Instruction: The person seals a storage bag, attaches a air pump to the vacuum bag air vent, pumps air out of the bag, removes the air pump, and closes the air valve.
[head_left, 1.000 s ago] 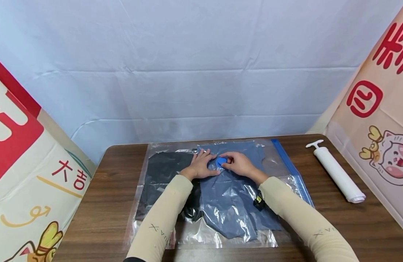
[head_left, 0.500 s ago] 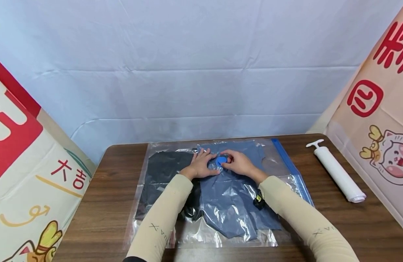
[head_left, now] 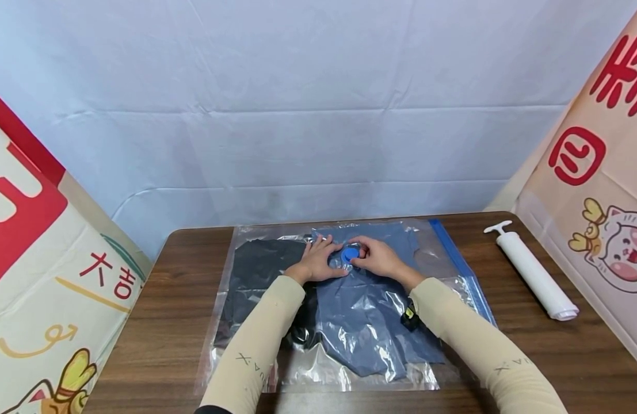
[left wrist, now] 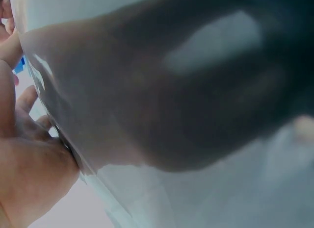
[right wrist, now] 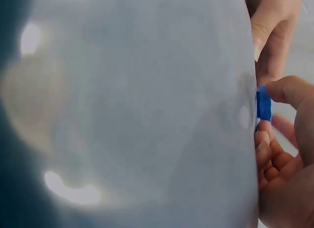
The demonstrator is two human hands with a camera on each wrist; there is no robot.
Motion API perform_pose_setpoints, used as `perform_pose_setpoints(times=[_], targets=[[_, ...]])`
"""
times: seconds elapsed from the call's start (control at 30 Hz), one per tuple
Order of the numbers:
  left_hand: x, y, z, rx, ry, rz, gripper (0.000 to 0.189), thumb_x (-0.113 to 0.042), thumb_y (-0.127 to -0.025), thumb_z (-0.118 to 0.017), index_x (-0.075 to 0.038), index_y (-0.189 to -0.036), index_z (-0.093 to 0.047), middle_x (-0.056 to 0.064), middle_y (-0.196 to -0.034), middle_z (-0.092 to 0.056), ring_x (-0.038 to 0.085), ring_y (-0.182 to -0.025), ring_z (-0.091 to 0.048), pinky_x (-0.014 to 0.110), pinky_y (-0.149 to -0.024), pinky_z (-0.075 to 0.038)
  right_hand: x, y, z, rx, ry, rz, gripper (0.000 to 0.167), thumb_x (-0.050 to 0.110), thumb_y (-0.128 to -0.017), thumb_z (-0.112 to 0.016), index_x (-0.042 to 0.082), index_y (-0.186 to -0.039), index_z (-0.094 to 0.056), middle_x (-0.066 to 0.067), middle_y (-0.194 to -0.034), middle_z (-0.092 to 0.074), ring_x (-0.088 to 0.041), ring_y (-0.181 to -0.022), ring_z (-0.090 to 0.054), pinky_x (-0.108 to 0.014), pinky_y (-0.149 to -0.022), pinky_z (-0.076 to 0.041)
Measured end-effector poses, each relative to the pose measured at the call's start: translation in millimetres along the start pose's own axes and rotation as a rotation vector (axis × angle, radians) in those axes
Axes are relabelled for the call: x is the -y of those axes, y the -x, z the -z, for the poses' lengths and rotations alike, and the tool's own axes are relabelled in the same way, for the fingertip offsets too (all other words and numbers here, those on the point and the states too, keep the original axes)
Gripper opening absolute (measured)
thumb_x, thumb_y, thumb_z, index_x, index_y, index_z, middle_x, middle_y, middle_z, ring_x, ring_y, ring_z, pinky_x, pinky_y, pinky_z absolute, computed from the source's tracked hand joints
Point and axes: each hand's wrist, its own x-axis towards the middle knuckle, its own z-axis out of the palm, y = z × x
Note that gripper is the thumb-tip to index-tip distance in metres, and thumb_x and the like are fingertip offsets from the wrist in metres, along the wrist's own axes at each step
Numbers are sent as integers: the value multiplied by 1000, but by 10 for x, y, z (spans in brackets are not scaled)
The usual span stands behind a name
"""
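Note:
A clear plastic storage bag lies flat on the table, with dark folded cloth and a blue-grey garment inside. My left hand rests on the bag with fingers spread, thumb and forefinger on either side of a round blue valve cap. With thumb and fingers my right hand pinches that cap from the right. In the right wrist view the blue cap stands at the bag's surface between my fingertips. Shiny film fills most of both wrist views.
A white hand pump with a T-shaped handle lies on the wooden table at the right. The bag's blue zip strip runs down its right side. Behind the table hangs a pale cloth backdrop, with printed sheets at both sides.
The fingers of my right hand have shifted slightly around the blue valve cap. My left hand and the bag have stayed in place.

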Motion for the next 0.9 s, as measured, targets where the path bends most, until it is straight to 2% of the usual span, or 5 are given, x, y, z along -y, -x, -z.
perform_pose_setpoints(times=[0.17,0.4,0.67,0.8,0.9], targets=[[-7,9,4,1,2,-1,77,-57,-97,-62,-25,-161,-34,5,-171,-7,26,-157,6,49,-125,5,-14,8,9,12,-23,8,38,16,-94,-75,4,-128,-67,-1,-81,-60,-14,-64,-52,-29,-59,-44],[-14,41,21,0,0,-19,75,-56,-97,-62,-24,-160,-35,6,-171,-9,28,-157,4,51,-125,4,-26,3,-6,-10,-31,-6,49,21,-91,-79,2,-133,-61,-1,-80,-61,-15,-62,-54,-30,-58,-45],[-3,20,22,5,6,-18,77,-57,-97,-62,-24,-160,-35,5,-171,-8,28,-157,5,50,-125,4,-24,2,-1,-5,-39,-1,39,21,-93,-78,3,-125,-66,-1,-80,-60,-15,-62,-53,-30,-58,-45],[1,8,11,5,-4,-11,77,-57,-97,-62,-25,-160,-34,6,-171,-8,27,-157,5,50,-125,5,-27,0,4,-5,-46,-6,48,22,-93,-78,2,-133,-61,-1,-80,-61,-15,-62,-54,-30,-58,-45],[-2,16,22,4,-4,-14,77,-57,-97,-62,-25,-160,-35,5,-171,-8,28,-157,5,50,-125,4,-33,-1,11,7,-54,10,46,17,-94,-74,3,-136,-61,-2,-80,-61,-15,-61,-53,-30,-56,-44]])
